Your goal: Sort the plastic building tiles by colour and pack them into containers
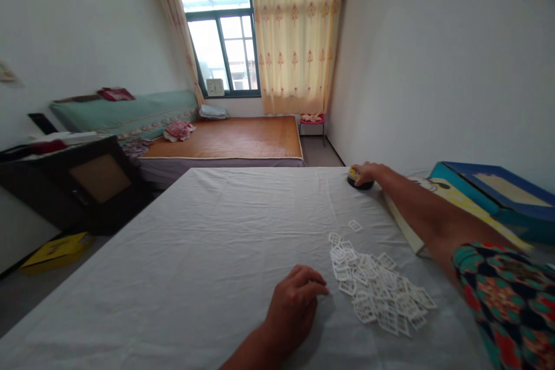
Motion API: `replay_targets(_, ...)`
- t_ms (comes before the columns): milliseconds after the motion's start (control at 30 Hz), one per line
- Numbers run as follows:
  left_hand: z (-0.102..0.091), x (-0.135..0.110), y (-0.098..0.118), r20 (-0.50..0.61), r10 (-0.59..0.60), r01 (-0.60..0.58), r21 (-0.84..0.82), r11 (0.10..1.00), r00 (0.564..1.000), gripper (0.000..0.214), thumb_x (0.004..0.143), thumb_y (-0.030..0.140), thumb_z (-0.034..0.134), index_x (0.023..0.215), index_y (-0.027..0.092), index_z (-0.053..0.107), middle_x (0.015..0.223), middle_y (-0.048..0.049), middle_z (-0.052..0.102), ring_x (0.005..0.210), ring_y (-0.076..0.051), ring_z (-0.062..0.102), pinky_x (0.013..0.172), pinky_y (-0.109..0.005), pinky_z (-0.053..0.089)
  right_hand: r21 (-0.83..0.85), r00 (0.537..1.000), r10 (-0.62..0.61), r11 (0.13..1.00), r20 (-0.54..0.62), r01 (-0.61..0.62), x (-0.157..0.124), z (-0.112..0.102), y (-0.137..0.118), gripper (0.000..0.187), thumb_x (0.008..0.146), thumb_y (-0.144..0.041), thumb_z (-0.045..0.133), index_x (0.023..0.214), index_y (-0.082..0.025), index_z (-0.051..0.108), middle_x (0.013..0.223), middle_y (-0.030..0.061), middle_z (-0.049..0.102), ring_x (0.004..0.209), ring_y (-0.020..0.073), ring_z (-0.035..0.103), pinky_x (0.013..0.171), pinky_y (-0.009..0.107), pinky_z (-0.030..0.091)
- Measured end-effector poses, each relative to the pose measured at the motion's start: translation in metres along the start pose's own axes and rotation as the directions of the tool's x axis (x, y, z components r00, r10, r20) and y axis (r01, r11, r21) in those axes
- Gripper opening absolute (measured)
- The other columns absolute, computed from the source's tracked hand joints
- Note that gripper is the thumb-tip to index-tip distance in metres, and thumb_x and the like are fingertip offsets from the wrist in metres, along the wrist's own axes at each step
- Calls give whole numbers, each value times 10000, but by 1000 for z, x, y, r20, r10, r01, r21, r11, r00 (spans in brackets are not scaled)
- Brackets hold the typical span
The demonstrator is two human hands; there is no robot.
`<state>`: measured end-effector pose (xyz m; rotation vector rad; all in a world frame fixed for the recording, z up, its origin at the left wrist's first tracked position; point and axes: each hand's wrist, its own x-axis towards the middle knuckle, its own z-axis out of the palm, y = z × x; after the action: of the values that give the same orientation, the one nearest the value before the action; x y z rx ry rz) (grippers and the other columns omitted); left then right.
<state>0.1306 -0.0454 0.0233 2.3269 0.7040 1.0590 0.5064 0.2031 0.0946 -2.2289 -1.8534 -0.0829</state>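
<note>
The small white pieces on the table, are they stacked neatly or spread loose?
Spread loose. The white pieces lie scattered flat on the table cloth, many overlapping, right of the left hand; a few lie apart.

White walls (433, 40) close in a bright window (225, 49) with yellow curtains (295, 29). A bed (243, 137) with a brown mat lies below it. At left stands a dark box (73, 185), maybe a desk.

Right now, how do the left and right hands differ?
Left hand is near, fingers curled, beside the white pieces; right hand reaches far, over a black disc. Left holds nothing visible; right covers the disc. Both are palm down above the white cloth.
</note>
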Motion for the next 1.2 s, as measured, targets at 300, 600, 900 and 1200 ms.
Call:
replay_targets(300,-5,2,-4,25,-2,3,-26,1000,1000,402,746,-13,408,912,211,698,948,-58,683,910,-157,618,823,-289,509,-69,873,-379,906,308,417,-116,-21,-125,887,713,-649,609,1471,-315,293,1521,164,294,1337,401,287,964,637,308)
replay_targets(600,-7,3,-5,76,34,-33,-11,999,997,349,809,57,410,903,217,705,938,-71,684,907,-168,635,819,-305,528,-308,995,87,949,43,-70,-248,-51,41,750,743,-363,669,1429,-381,367,1521,81,341,1326,424,292,890,710,356)
replay_targets(900,-10,6,-8,125,9,-16,57,998,992,324,823,92,421,894,226,707,967,-68,693,934,-180,652,848,-314,533,-101,996,87,991,19,-84,-225,-71,64,473,901,-286,539,1369,-317,473,1459,83,425,1303,339,385,980,630,363)
replay_targets(1200,-12,5,-9,115,30,-41,88,995,993,303,823,107,432,872,224,707,950,-62,700,911,-179,666,822,-308,546,-69,977,211,975,-16,-211,-310,-57,96,324,919,-382,484,1143,-203,635,1160,107,653,1029,265,611,876,419,477)
